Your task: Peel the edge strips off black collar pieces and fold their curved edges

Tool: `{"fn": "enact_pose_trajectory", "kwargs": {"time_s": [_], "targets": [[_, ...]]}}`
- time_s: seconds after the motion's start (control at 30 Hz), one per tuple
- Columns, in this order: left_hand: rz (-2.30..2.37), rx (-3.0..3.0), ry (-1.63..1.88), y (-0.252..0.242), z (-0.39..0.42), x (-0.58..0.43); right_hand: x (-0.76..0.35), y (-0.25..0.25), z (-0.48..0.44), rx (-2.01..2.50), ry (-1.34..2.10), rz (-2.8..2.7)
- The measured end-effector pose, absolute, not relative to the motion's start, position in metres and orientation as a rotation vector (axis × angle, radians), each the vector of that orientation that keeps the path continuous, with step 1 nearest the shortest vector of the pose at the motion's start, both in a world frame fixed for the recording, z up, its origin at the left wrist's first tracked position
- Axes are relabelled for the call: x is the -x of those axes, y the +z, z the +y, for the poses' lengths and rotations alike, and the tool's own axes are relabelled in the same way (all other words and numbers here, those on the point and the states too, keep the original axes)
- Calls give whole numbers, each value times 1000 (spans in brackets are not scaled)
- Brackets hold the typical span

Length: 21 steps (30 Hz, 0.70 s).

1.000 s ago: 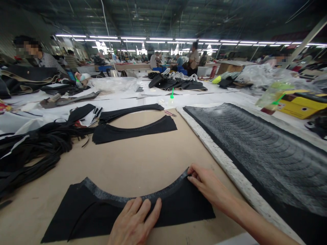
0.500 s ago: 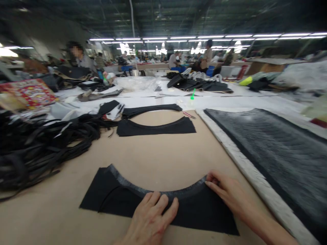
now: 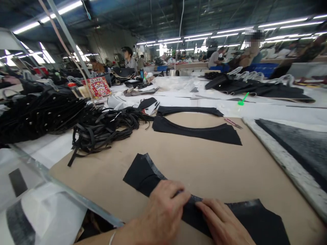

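A curved black fabric piece (image 3: 144, 170) lies on the tan tabletop in front of me, with a greyish band along its inner curve. My left hand (image 3: 167, 204) has its fingers curled at the middle of that curved edge, closed on the fabric. Close beside it, my right hand (image 3: 221, 217) presses its thumb and fingers together at the same edge. Both hands cover the middle of the piece, while its two ends show on either side. The fingertips of the left hand are partly hidden.
Farther back lie two more curved black stacks (image 3: 196, 132) and red-handled snips (image 3: 233, 123). Black strips (image 3: 107, 127) are heaped at the left. A padded board with dark material (image 3: 293, 149) stands at the right. A green brush (image 3: 242, 99) and other people are beyond.
My view has turned left. My right hand has moved from the right end of the fabric to the middle, beside my left hand, whose fingers have curled at the edge.
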<state>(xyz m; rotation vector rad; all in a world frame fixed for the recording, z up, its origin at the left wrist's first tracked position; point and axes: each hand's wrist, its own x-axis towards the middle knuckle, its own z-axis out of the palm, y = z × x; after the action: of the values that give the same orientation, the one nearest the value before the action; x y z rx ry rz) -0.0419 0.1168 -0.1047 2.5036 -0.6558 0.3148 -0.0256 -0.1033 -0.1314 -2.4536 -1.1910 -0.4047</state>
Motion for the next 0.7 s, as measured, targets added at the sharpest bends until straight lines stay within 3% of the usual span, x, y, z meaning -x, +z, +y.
{"fn": "enact_pose_trajectory", "kwargs": {"time_s": [0.07,0.2,0.43,0.7], "targets": [[-410,-2597,333,-92,136,31,27,-137,-104,2521,-465,-1220],[-156,-2719,11,-84,167,8,29,-143,-109,2570,-503,-1241],[-149,-2590,-316,-83,179,-9,29,-143,-103,2617,-396,-1170],[-173,-2640,-353,-84,179,-19,21,-146,-108,2575,-339,-1219]]}}
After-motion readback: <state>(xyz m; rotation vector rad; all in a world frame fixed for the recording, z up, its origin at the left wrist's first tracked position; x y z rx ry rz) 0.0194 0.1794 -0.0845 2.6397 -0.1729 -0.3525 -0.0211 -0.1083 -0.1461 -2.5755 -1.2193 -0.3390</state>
